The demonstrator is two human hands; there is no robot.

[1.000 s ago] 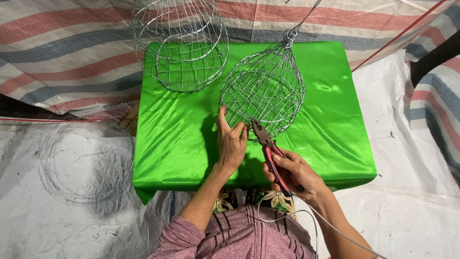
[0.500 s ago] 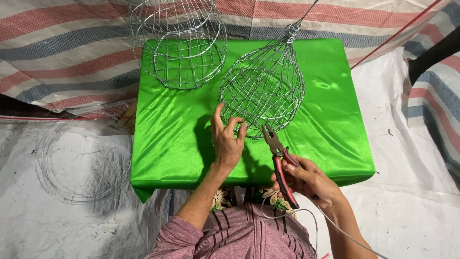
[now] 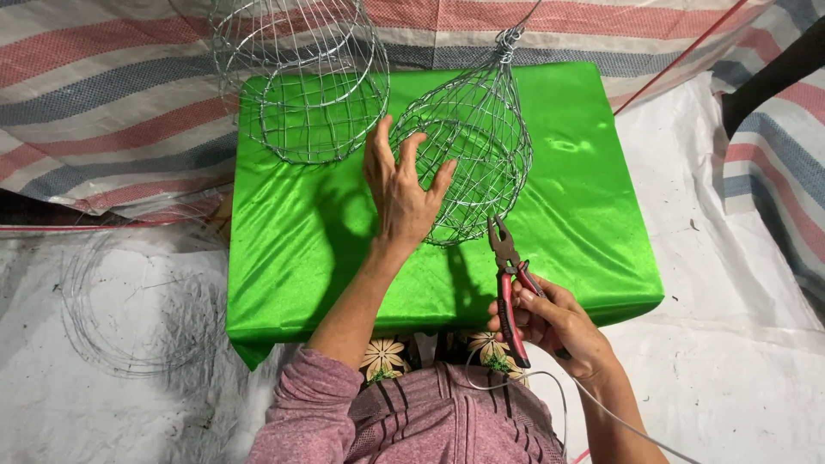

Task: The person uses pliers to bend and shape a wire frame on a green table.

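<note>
Grip: the pliers [image 3: 509,283] are clasped by the right hand [image 3: 550,326] around the red handles, nose pointed up-screen; the left hand [image 3: 402,193] is spread, fingertips laid against the cage [image 3: 468,155].
Table [image 3: 326,258]: the cage is lain on its green cloth, beside a second cage [image 3: 301,82].
Axis: the cage's length is run from the twisted top, far, to the rounded end, near.
Nearer: the left hand is touching; the pliers are held just below the rounded end, apart.
Change: the left hand is found farther up, the pliers drawn back.

a makeshift craft workspace: striped tarpaulin [image 3: 103,94] for walls, plastic sheeting [image 3: 739,361] underfoot, a green-draped table [image 3: 292,258], coiled wire [image 3: 129,318].
</note>
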